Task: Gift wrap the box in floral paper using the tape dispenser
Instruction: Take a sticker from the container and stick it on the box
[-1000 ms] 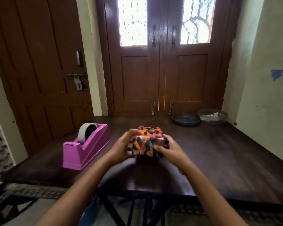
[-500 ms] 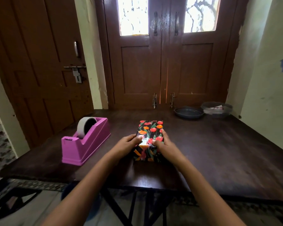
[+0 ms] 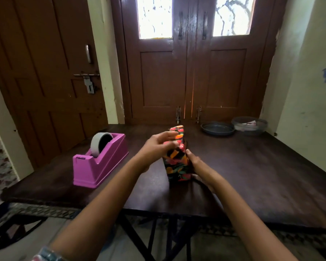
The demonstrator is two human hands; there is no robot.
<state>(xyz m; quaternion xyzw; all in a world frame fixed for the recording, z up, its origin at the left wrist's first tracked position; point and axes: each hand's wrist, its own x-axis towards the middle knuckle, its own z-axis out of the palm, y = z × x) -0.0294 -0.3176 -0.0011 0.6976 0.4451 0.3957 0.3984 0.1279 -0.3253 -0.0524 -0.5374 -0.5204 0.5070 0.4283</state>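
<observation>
Two hands on upended box, tape out of reach

Box stood on its short end near the front middle of the table, leaning a bit away from the wearer. It was fully covered in floral paper, with no bare card showing. Left hand was on the upper left part of the box, fingers over the face and thumb beneath; it was motion-blurred, but I read it as a grip. Right hand clamped the lower right side, thumb on the near edge and fingers hidden behind. Seams and end flaps couldn't be seen, so I can't tell what was taped.

Risks, as judgement:
- Box was tall and narrow on a small footprint, so it could tip if either hand let go
- Tape dispenser sat well apart to the left. Reaching it would take the left hand off, leaving one hand to steady the box and pin the paper
- Any untaped flap could spring open once pressure eased
- Paper looked glossy, so the grip could slide and crease or tear a corner
- A one-handed pull on the tape could drag the dispenser instead of cutting

Counts:
- 1 box
- 1 tape dispenser, pink
- 1 tape roll, grey, seated in the dispenser
- 2 hands, both on the box
- 2 dishes at far right: 1 dark pan and 1 clear bowl just beside it, contents unclear
- 1 table
- 1 double door behind
- 1 side door at left
</observation>
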